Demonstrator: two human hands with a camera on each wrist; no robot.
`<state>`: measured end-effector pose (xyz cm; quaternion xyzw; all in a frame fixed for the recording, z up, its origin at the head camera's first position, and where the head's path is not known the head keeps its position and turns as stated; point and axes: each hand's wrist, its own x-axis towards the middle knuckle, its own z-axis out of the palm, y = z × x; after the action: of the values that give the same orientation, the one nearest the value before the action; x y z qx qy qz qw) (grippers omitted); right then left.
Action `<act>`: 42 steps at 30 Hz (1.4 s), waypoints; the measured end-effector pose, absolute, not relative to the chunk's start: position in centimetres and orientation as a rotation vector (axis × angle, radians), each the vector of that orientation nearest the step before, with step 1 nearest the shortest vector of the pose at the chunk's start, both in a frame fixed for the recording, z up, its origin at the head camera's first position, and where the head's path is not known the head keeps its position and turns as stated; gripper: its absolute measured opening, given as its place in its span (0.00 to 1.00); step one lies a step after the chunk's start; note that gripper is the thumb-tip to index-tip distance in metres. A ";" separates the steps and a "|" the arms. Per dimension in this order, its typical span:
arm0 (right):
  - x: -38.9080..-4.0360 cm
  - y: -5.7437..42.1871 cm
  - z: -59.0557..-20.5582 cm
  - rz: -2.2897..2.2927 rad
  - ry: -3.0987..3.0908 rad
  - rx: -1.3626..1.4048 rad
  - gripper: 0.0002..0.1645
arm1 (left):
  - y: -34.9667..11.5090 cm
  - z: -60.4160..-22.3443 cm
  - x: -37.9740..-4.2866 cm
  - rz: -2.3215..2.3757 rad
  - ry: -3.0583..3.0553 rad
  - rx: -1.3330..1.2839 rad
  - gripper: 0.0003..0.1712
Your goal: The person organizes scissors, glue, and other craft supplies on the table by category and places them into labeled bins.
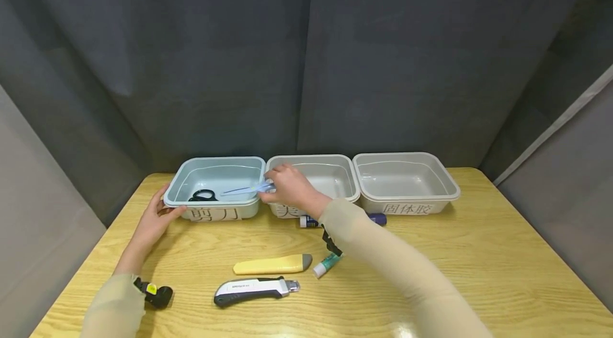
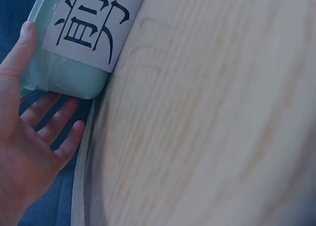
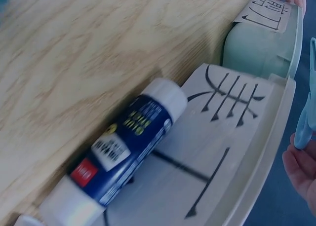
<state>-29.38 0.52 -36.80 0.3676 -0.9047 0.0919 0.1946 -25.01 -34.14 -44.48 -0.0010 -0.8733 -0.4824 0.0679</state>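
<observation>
My right hand grips light-blue scissors by the handles, above where the blue bin meets the middle bin. Their blades point left over the blue bin. In the right wrist view, only part of the scissors and the fingertips show at the right edge. Inside the blue bin lie black-handled scissors. My left hand touches that bin's front left corner. The left wrist view has its thumb on the front by the rim and the other fingers fairly straight beside the end wall.
A grey middle bin and a grey right bin continue the row. In front lie a blue glue stick, partly behind my right arm, a green glue stick, a yellow utility knife and a white-and-black utility knife.
</observation>
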 end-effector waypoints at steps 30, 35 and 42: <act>-30.8 -5.2 -37.2 0.157 -2.629 0.963 0.22 | -34.2 -44.7 -25.0 -1.464 -2.599 0.004 0.48; -31.0 -5.9 -37.5 0.093 -2.622 0.964 0.22 | -34.2 -44.7 -25.1 -1.446 -2.611 0.011 0.49; -31.5 -6.6 -37.8 0.024 -2.606 0.977 0.23 | -34.0 -44.6 -25.1 -1.453 -2.604 0.015 0.49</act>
<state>-31.45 -6.58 -37.77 0.3454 -0.9213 0.0085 0.1783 -25.07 -33.97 -44.63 0.0050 -0.8705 -0.4857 0.0796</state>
